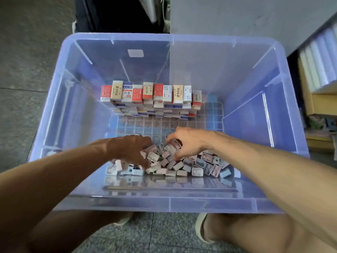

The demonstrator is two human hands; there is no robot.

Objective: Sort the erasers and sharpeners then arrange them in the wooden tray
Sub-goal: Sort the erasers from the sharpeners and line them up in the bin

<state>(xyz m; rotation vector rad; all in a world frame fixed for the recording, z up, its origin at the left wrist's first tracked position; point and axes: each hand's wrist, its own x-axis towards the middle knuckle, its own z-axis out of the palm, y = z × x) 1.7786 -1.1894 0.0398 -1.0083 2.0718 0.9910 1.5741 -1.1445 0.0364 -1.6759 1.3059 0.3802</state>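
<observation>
A clear blue plastic bin [60, 99] stands on the floor in front of me. Against its far wall, wrapped erasers [151, 99] stand stacked in several neat layers. A loose heap of small pink, blue and white sharpeners [198, 166] lies along the near wall. My left hand [127, 149] reaches into the heap's left part, fingers curled down around several sharpeners. My right hand [189, 141] hovers over the heap's middle, its fingertips pinching a sharpener [175, 144]. No wooden tray is in view.
The bin's grid-patterned bottom [211, 117] shows between the erasers and the sharpeners. Grey stone floor surrounds the bin. Shelves with books and papers [321, 92] stand at the right. My knees and sandalled feet [200, 229] are below the bin.
</observation>
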